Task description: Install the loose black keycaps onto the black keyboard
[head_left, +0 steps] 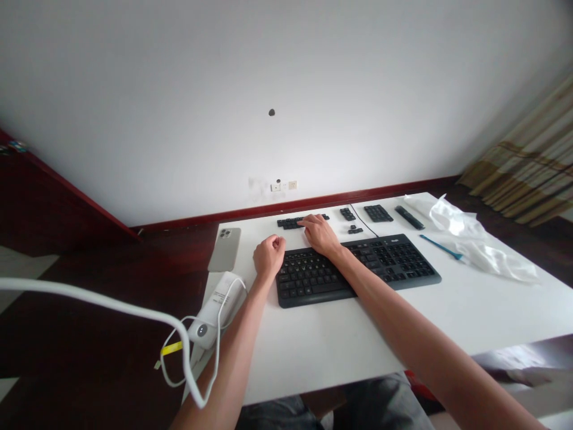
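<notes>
A black full-size keyboard (331, 289) lies on the white table, with some keys in its upper left rows looking uncapped. My left hand (269, 257) is closed beside the keyboard's upper left corner; whatever its curled fingers hold, if anything, is hidden. Over the keyboard's back edge reaches my right hand (320, 234), its index finger stretched onto a row of loose black keycaps (289, 223). I see nothing gripped in it, though its thumb is hidden. Farther right sit smaller groups of keycaps (347, 214), (355, 229) and a larger block of keycaps (378, 213).
A phone (225, 248) and a white power strip (217, 310) with a looping cable lie along the left edge of the table (313, 346). At right are a dark bar-shaped object (409, 217), a blue stick tool (441, 246) and crumpled clear plastic (478, 239).
</notes>
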